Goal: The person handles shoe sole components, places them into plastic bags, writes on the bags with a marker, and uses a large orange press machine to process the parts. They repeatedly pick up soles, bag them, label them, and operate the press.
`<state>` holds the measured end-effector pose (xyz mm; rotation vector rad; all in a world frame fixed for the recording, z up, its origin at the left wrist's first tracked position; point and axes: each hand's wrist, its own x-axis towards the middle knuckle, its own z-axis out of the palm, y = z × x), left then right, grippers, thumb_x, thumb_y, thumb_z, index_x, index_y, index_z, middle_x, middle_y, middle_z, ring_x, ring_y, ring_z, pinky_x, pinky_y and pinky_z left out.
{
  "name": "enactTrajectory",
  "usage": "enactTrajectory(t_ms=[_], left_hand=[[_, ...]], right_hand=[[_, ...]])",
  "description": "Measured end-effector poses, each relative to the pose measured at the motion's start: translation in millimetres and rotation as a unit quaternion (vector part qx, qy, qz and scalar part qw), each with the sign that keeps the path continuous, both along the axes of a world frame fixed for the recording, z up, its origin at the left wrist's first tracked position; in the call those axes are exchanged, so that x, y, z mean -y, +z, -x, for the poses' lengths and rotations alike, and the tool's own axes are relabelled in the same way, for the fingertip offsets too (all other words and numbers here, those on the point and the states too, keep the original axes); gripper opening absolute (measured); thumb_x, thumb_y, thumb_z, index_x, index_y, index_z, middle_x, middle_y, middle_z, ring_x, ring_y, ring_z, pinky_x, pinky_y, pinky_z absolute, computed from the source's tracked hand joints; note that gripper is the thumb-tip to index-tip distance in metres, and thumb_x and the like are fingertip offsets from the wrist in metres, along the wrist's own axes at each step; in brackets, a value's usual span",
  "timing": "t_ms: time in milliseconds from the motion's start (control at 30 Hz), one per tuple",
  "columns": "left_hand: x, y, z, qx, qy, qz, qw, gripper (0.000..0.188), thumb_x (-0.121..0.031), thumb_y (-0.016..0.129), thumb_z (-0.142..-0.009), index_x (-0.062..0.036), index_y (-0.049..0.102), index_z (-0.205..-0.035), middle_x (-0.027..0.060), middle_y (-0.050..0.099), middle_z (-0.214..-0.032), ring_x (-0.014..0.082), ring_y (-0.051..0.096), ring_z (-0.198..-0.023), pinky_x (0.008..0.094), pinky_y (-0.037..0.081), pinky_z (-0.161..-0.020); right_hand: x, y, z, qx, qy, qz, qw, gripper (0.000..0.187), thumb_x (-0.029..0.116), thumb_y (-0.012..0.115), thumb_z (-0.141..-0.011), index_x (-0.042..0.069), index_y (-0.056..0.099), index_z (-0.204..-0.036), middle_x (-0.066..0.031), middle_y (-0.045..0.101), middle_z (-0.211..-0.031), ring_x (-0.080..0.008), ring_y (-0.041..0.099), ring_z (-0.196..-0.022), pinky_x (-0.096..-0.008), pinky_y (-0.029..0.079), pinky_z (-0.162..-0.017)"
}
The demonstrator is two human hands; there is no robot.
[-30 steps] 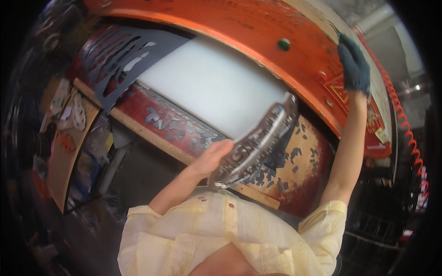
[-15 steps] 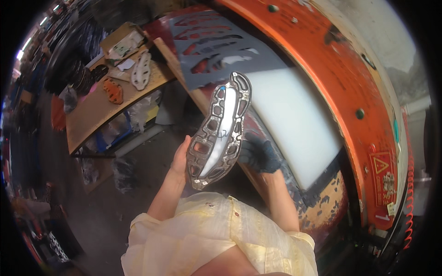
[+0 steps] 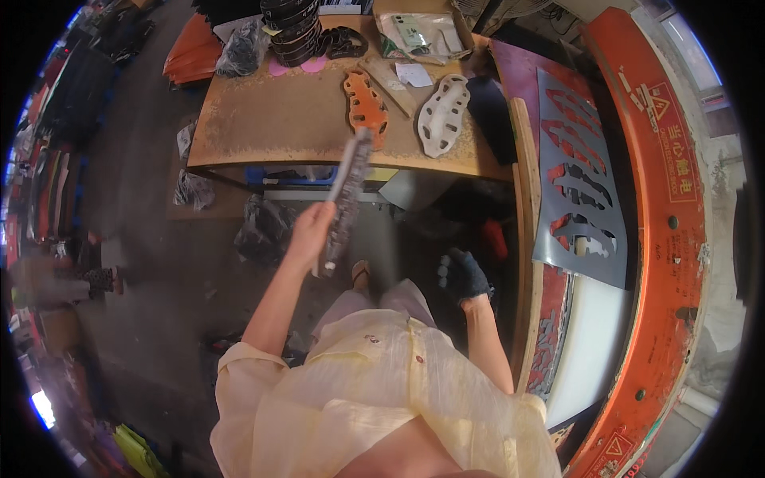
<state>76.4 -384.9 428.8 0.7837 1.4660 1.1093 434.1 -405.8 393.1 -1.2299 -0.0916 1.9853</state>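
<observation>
In the head view, a long perforated metal piece is held edge-on in the left hand, fingers clamped on its lower end, above the floor before the wooden surface. The gloved right hand hangs free, its fingers loosely curled on nothing. The piece is best kept firmly gripped and clear of the orange sole shape and white sole shape.

Workshop: orange press machine, cluttered workbench, cutting dies, stencil sheet.
</observation>
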Motion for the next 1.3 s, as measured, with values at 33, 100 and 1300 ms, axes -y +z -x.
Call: enactTrajectory(t_ms=[33, 100, 1300], left_hand=[[-11.2, -8.4, 17.5, -0.015, 0.035, -0.024, 0.999, 0.037, -0.033, 0.053, -0.097, 0.0022, 0.063, -0.101, -0.0005, 0.060, -0.088, 0.0076, 0.050, -0.082, 0.0242, 0.042, -0.075], [-40.9, -22.9, 59.7, -0.101, 0.090, 0.014, 0.991, 0.039, -0.034, 0.055, -0.096, 0.0033, 0.064, -0.104, 0.0023, 0.062, -0.090, 0.0097, 0.053, -0.083, 0.0264, 0.044, -0.076], [-325.9, -132.5, -24.1, -0.581, -0.117, -0.173, 0.787, 0.040, -0.035, 0.062, -0.085, -0.0166, 0.056, -0.120, 0.0094, 0.043, -0.138, 0.0309, 0.032, -0.134, 0.0480, 0.025, -0.107]], right_hand=[[-10.5, -2.0, 5.3, 0.029, 0.022, 0.010, 0.999, 0.031, 0.037, 0.055, -0.093, 0.013, 0.060, -0.110, -0.0060, 0.065, -0.091, -0.0224, 0.063, -0.076, -0.0370, 0.051, -0.064], [-35.9, -5.7, 14.7, 0.084, 0.078, 0.002, 0.993, 0.027, 0.034, 0.057, -0.091, 0.013, 0.062, -0.107, -0.0054, 0.066, -0.087, -0.0208, 0.063, -0.073, -0.0356, 0.051, -0.061], [-302.5, -32.1, 109.6, 0.796, 0.149, -0.136, 0.571, 0.071, 0.046, 0.075, -0.067, 0.007, 0.056, -0.123, -0.0258, 0.049, -0.129, -0.0411, 0.050, -0.116, -0.0464, 0.043, -0.096]])
